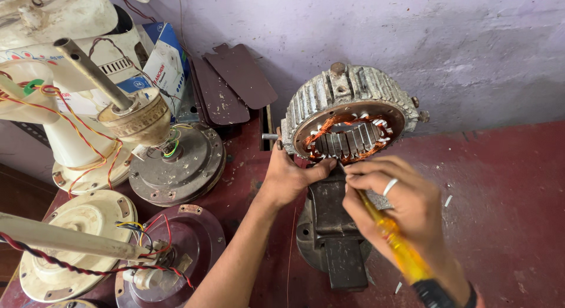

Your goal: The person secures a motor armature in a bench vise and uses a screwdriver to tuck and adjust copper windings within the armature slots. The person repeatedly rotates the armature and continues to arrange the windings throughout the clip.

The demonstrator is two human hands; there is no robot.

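A grey finned motor stator [347, 93] with copper windings [346, 121] inside stands on edge, clamped in a dark bench vise [332, 225]. My left hand [291, 178] grips the stator's lower left rim, thumb stretched toward the windings. My right hand [400, 205], with a ring on one finger, holds a yellow-handled screwdriver [397, 246]. Its tip sits at the lower edge of the stator opening, next to my left thumb.
Ceiling fan motors [176, 164] and a fan base [79, 243] with loose red and yellow wires crowd the left. Brown fan blades [235, 81] lean against the lilac wall. The dark red bench top [506, 202] stretches to the right.
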